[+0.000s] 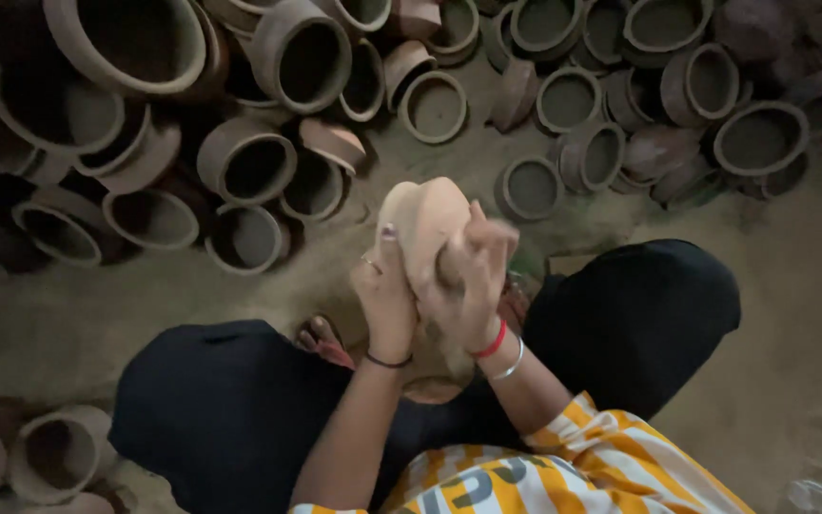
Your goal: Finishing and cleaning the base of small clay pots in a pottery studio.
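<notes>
Person squatting on dirt floor (792, 362). Left hand (387, 303) gripping pale clay pot (422, 224) from below-left, pot tilting up, mouth hidden. Right hand (473, 286) blurred, pressing against pot's right flank, closure unclear.

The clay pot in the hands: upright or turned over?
Turned over or tilted: the clay pot shows its rounded base upward, gripped between the left hand and right hand. Its mouth is hidden.

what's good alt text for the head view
Both hands, left hand and right hand, hold a pale clay pot over the person's lap. Many clay pots lie heaped on the dirt floor ahead.
</notes>
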